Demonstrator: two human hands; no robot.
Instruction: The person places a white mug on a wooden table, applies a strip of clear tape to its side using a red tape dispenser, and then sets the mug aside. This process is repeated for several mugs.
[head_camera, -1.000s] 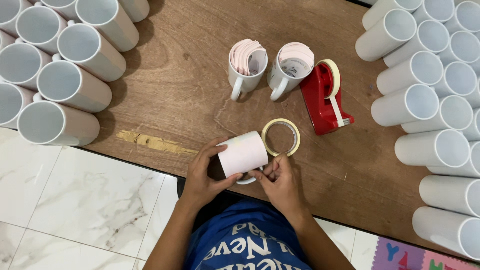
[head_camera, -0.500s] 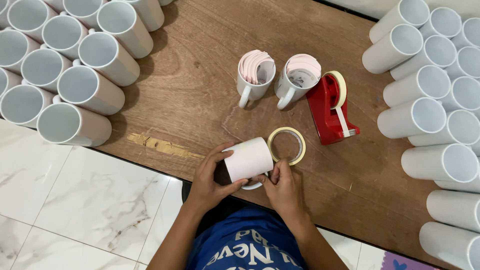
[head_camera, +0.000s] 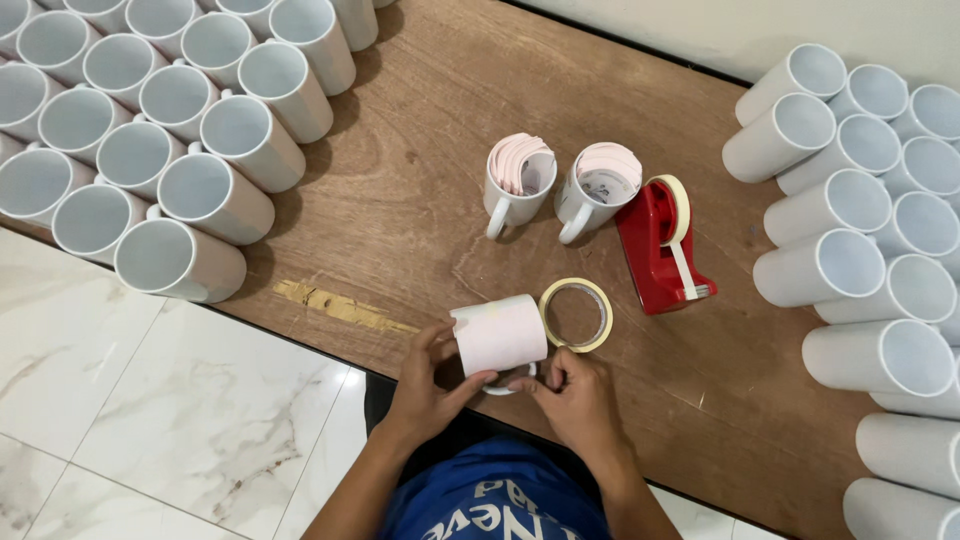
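Left hand (head_camera: 425, 385) and right hand (head_camera: 575, 400) both closed on paper-wrapped white mug (head_camera: 498, 335) (lying sideways), tape roll (head_camera: 576, 315) just beside

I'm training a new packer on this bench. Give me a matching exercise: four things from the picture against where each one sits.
Things:
1. paper-wrapped mug
2. loose tape roll
3. red tape dispenser
4. two mugs stuffed with pink sheets

Places:
A. lying flat just beyond the wrapped mug's end
B. upright mid-table, beside the dispenser
C. on its side in the left hand and right hand
D. next to the sheet-filled mugs, nearer the lying mugs

Pairs: 1-C, 2-A, 3-D, 4-B
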